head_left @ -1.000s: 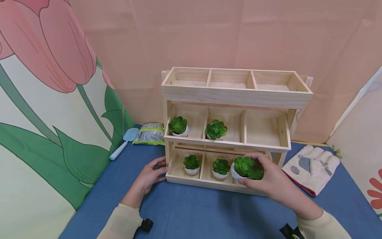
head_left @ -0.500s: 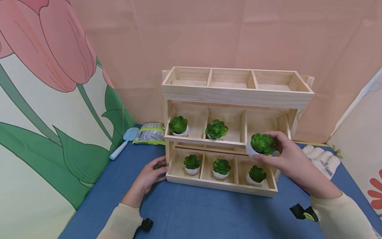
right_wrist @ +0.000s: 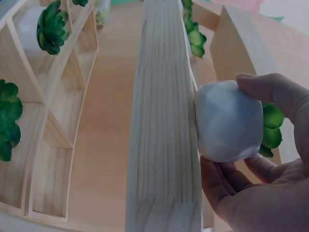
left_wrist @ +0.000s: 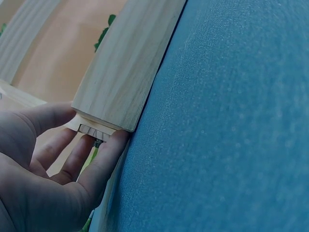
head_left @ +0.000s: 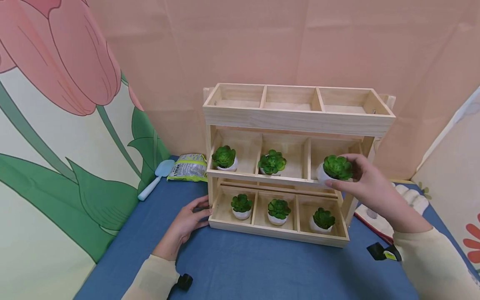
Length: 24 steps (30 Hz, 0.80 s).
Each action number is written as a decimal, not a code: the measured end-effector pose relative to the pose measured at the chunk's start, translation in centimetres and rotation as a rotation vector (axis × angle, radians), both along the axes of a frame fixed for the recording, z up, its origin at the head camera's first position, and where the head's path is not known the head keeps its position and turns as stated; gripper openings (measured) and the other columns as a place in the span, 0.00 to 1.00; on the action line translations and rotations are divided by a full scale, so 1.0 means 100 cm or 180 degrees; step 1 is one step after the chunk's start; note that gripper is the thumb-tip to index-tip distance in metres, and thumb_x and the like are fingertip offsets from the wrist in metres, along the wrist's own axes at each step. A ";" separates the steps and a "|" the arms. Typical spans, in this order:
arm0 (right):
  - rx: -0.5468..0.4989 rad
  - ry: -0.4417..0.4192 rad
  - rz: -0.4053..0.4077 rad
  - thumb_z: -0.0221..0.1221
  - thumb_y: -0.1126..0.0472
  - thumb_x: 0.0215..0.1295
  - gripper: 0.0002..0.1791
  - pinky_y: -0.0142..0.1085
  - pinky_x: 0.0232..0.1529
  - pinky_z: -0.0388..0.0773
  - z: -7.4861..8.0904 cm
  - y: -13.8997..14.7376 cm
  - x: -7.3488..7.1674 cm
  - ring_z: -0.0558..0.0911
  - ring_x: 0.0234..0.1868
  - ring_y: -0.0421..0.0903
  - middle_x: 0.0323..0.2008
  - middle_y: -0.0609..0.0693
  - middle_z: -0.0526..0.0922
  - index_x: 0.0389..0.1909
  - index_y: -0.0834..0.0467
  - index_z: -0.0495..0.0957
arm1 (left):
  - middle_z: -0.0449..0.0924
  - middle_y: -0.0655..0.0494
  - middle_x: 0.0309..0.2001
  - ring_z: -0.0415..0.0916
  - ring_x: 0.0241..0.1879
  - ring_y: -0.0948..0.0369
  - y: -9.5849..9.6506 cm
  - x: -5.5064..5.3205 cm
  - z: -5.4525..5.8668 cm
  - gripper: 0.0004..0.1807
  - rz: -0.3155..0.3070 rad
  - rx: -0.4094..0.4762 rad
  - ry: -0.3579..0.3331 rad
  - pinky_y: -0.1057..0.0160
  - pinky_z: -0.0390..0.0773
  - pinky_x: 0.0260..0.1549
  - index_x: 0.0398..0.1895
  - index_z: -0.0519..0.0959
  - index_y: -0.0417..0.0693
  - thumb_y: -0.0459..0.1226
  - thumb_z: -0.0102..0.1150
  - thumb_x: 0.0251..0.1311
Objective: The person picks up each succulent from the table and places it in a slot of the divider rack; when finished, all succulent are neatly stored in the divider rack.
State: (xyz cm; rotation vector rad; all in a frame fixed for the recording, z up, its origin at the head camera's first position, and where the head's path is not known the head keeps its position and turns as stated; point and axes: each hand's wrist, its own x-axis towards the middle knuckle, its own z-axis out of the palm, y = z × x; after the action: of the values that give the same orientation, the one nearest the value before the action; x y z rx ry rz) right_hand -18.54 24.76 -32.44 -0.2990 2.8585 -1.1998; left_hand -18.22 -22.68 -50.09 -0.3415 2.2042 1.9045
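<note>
A three-tier wooden plant rack point(head_left: 300, 118) stands on the blue cloth. My right hand point(head_left: 369, 183) grips a potted succulent point(head_left: 337, 168), its white faceted pot point(right_wrist: 229, 121) between thumb and fingers, at the middle tier's right compartment. In the right wrist view the pot sits against that tier's front board point(right_wrist: 164, 121). My left hand point(head_left: 187, 221) touches the left end of the bottom tier, fingertips at the board's end point(left_wrist: 108, 96). Two more potted succulents point(head_left: 272, 162) occupy the middle tier's left and centre compartments. Each bottom compartment has one small potted succulent point(head_left: 323, 220).
The top tier point(head_left: 296, 118) has three compartments without plants. Left of the rack lie a light blue hand trowel point(head_left: 155, 179) and a green-and-white printed bag point(head_left: 188, 168). A pair of pale gardening gloves point(head_left: 408, 200) lies at the right, partly behind my right forearm.
My right hand has lifted the potted succulent from in front of the bottom tier, up and rightward to the middle tier's right compartment. The left hand stays at the rack's end.
</note>
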 end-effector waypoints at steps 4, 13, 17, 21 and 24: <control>-0.0049 -0.0043 -0.0003 0.73 0.47 0.68 0.48 0.21 0.42 0.81 0.003 0.001 -0.007 0.78 0.59 0.59 0.66 0.66 0.73 0.78 0.64 0.58 | 0.69 0.39 0.69 0.79 0.67 0.41 -0.001 0.000 0.000 0.34 -0.0004 -0.0002 0.0005 0.46 0.88 0.59 0.79 0.71 0.52 0.36 0.68 0.71; 0.0036 -0.0062 0.0000 0.73 0.43 0.67 0.51 0.21 0.42 0.79 0.005 0.002 -0.024 0.77 0.60 0.59 0.67 0.66 0.72 0.79 0.63 0.58 | 0.69 0.39 0.69 0.79 0.67 0.42 0.000 0.002 0.002 0.34 -0.0031 -0.0032 0.0010 0.45 0.88 0.60 0.79 0.70 0.53 0.36 0.66 0.72; 0.0069 -0.0001 0.0141 0.74 0.47 0.67 0.51 0.22 0.45 0.79 0.007 0.002 -0.031 0.77 0.62 0.62 0.69 0.67 0.70 0.79 0.63 0.57 | 0.69 0.39 0.69 0.79 0.67 0.43 0.001 0.001 0.001 0.33 -0.0031 -0.0022 0.0038 0.46 0.88 0.59 0.79 0.71 0.53 0.36 0.67 0.72; 0.0117 0.0019 0.0244 0.74 0.47 0.67 0.50 0.37 0.55 0.84 0.005 0.002 -0.036 0.77 0.64 0.64 0.71 0.68 0.68 0.79 0.63 0.57 | 0.70 0.39 0.68 0.79 0.66 0.42 0.002 0.001 0.002 0.33 -0.0019 -0.0016 0.0055 0.46 0.88 0.58 0.78 0.71 0.52 0.36 0.67 0.71; 0.0121 -0.0026 0.0265 0.73 0.47 0.67 0.51 0.51 0.62 0.83 0.003 0.001 -0.039 0.76 0.64 0.64 0.72 0.68 0.66 0.80 0.63 0.56 | 0.69 0.38 0.69 0.78 0.67 0.41 0.002 0.002 0.002 0.33 -0.0050 -0.0024 0.0063 0.45 0.88 0.59 0.79 0.70 0.51 0.36 0.66 0.72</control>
State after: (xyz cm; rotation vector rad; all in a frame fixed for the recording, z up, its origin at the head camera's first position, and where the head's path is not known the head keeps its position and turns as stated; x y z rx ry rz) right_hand -22.45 24.88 -32.19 -0.4065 2.8273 -1.1283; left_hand -17.98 -22.51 -49.88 -0.3070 2.2204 1.9000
